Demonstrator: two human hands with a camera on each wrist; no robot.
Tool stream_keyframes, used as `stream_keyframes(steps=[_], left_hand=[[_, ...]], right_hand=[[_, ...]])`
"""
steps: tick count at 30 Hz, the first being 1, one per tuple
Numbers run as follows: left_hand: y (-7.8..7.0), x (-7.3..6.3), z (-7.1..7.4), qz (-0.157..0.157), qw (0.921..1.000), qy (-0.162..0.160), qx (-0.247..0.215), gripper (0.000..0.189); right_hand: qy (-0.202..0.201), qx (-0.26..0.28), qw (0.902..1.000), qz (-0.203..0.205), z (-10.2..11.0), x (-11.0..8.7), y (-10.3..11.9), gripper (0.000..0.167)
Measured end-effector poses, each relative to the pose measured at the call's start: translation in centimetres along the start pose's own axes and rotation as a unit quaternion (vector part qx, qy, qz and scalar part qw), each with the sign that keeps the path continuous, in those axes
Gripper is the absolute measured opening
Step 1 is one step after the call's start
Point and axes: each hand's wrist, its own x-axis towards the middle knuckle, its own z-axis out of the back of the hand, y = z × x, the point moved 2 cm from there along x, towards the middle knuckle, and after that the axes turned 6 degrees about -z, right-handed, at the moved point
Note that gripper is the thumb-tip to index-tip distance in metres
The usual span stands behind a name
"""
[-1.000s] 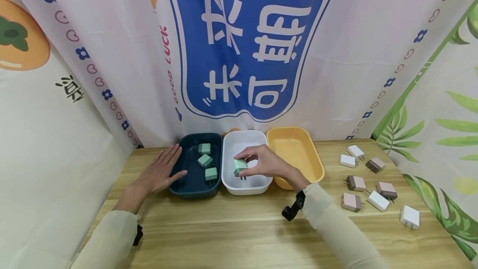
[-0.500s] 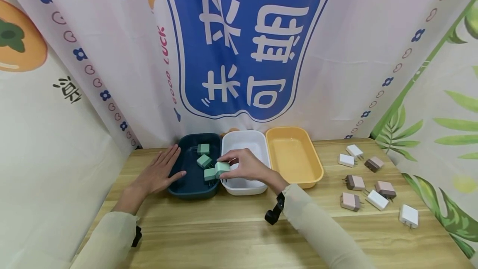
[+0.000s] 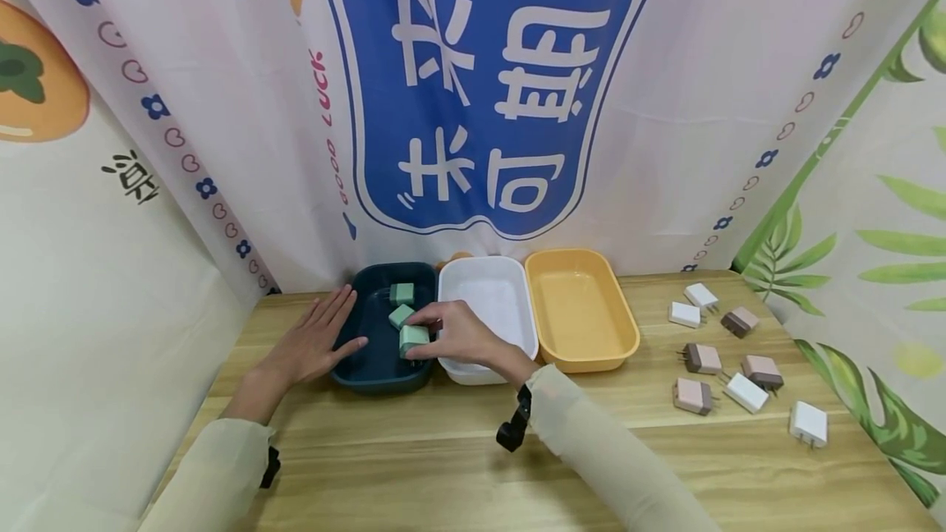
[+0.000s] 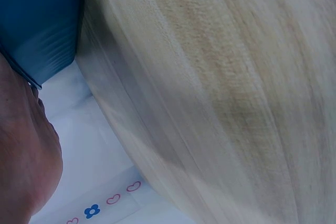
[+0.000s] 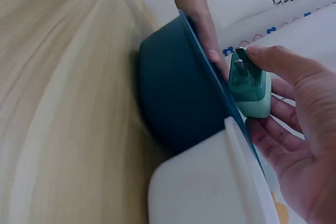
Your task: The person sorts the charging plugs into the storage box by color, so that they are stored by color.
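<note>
Between thumb and fingers, my right hand (image 3: 460, 333) pinches a green plug-in charger (image 5: 251, 85), its prongs showing in the right wrist view. In the head view it is over the right part of the dark blue bin (image 3: 362, 372). Two more green chargers (image 3: 402, 294) show inside that bin, and the held charger and hand cover the spot where another lay. My left hand (image 3: 314, 339) rests on the bin's left rim with straight fingers, thumb reaching over the near left edge. In the left wrist view only part of the left hand (image 4: 26, 150) shows beside the bin's wall.
A white bin (image 3: 502, 302) stands right against the blue one, then a yellow bin (image 3: 584, 310). Several white chargers (image 3: 809, 424) and pink-and-brown chargers (image 3: 693, 396) lie scattered on the wooden table (image 3: 414, 466) at the right. A printed curtain (image 3: 665, 146) hangs behind the bins.
My right hand has carried the green charger leftward from above the white bin to above the dark blue bin. The left hand stays on the rim.
</note>
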Motion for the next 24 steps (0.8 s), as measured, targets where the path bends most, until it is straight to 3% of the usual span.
stream_keyframes(steps=[24], left_hand=[[0.2,0.0,-0.2,-0.003,1.0,-0.003,-0.002,0.091]], right_hand=[[0.002,-0.109,0.9939,0.02,-1.8,0.6,0.3,0.044]])
